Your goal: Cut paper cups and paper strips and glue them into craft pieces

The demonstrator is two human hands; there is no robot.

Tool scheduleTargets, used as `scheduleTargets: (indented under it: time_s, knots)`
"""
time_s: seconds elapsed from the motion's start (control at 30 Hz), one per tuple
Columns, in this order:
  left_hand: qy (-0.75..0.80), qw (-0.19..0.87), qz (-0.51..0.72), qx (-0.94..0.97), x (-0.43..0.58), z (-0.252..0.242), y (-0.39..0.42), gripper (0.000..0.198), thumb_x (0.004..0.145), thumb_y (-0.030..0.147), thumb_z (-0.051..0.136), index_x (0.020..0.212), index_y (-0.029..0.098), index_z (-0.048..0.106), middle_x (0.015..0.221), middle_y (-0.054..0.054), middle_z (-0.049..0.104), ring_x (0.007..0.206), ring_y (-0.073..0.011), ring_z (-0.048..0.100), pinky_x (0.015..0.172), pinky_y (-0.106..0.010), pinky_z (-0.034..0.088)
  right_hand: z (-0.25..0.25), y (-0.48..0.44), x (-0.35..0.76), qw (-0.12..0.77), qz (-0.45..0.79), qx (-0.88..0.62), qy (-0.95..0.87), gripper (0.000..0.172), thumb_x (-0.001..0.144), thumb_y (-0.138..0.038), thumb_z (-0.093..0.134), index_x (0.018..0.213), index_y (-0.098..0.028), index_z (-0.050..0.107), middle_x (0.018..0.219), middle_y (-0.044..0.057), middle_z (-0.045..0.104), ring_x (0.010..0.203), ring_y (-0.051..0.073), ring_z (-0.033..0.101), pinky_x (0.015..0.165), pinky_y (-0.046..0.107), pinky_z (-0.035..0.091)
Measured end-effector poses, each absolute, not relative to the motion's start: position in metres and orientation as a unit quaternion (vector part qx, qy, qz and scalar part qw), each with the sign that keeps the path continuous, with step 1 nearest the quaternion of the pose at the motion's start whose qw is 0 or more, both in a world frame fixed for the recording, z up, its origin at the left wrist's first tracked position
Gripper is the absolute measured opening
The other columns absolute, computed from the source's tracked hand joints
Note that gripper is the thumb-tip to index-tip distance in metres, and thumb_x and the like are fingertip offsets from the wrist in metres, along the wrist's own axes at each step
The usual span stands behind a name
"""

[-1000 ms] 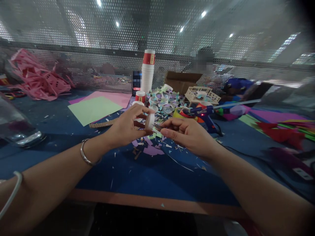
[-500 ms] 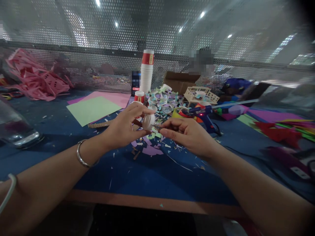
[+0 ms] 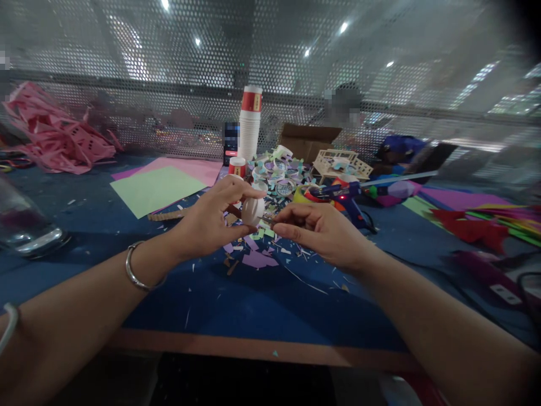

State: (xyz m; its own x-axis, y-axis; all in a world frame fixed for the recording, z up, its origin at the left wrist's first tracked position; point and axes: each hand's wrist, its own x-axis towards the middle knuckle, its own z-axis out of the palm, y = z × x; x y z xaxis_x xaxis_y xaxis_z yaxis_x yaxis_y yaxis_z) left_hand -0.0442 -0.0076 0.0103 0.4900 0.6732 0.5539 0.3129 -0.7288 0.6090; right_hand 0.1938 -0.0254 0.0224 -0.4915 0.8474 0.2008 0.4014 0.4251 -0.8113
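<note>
My left hand (image 3: 213, 217) grips a white paper cup (image 3: 252, 212) between thumb and fingers, its round white face turned toward my right hand. My right hand (image 3: 315, 225) pinches a small, thin, dark tool (image 3: 267, 220) whose tip meets the face of the cup. What kind of tool it is cannot be made out. Below and behind the hands, paper scraps (image 3: 258, 259) in purple, green and white lie on the blue table (image 3: 270, 307). Behind the cup sits a pile of decorated cup pieces (image 3: 281, 172).
A tall cup stack (image 3: 249, 132) and a phone (image 3: 231, 141) stand at the back. A blue glue gun (image 3: 349, 197) with a lit red light is right of centre. Green paper (image 3: 158, 189), pink shreds (image 3: 54, 135) and a glass (image 3: 29, 225) are left.
The whole view has shifted slightly, so most things appear a little further left. Both hands keep their holds on the cup and the thin tool.
</note>
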Motion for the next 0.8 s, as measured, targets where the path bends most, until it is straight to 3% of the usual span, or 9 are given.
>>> scheduleTargets:
  time_s: [0.27,0.5,0.8]
  knots:
    - [0.306,0.229,0.41,0.828,-0.043,0.008,-0.007,0.049,0.075,0.018,0.077,0.121,0.026,0.063,0.12,-0.009,0.055,0.113,-0.0237,0.058,0.091,-0.036,0.057,0.024,-0.026,0.194,0.31,0.346,-0.397,-0.792,0.03,0.088,-0.049,0.068,0.086,-0.02,0.07,0.073,-0.001,0.059,0.063,0.011,0.049,0.057,0.025,0.038]
    - [0.257,0.267,0.437,0.82,-0.042,-0.002,-0.001,0.047,0.077,0.021,0.077,0.121,0.022,0.061,0.116,-0.008,0.056,0.102,-0.0204,0.062,0.08,-0.033,0.06,0.022,-0.024,0.195,0.325,0.367,-0.369,-0.789,0.03,0.087,-0.048,0.07,0.088,-0.018,0.071,0.077,0.001,0.061,0.066,0.011,0.051,0.058,0.025,0.038]
    - [0.264,0.283,0.438,0.812,-0.041,-0.004,-0.001,0.046,0.077,0.024,0.078,0.119,0.021,0.06,0.116,-0.009,0.058,0.098,-0.0197,0.065,0.078,-0.033,0.061,0.021,-0.024,0.195,0.322,0.379,-0.374,-0.783,0.027,0.087,-0.047,0.071,0.086,-0.02,0.071,0.076,0.0,0.061,0.066,0.011,0.051,0.059,0.026,0.038]
